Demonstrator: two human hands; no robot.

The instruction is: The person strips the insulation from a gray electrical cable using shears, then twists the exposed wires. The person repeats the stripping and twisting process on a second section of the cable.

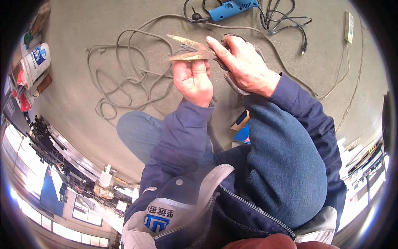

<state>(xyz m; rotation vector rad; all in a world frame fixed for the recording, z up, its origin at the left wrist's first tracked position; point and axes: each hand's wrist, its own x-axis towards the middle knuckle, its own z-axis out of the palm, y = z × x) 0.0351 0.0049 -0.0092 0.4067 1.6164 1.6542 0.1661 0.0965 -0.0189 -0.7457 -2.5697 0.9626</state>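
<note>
My right hand [251,64] is wrapped round the dark looped handles of a large pair of scissors [195,55]. Their worn, yellowish blades are spread apart and point left. Just under the lower blade, my left hand [193,81] is closed, its fingertips partly hidden behind the blade. A small dark grey piece [189,47] shows between the two blades. Near the left wrist a thin dark end [214,98] sticks out. Whether these belong to one thing in the left hand, I cannot tell.
A grey cable [130,79] lies in loose loops on the concrete floor [91,25]. Beyond my hands are a blue power tool [233,9] and its black cord [286,18]. A power strip [349,27] lies far right, a white bucket [36,64] far left. A blue box [242,133] sits by my knee.
</note>
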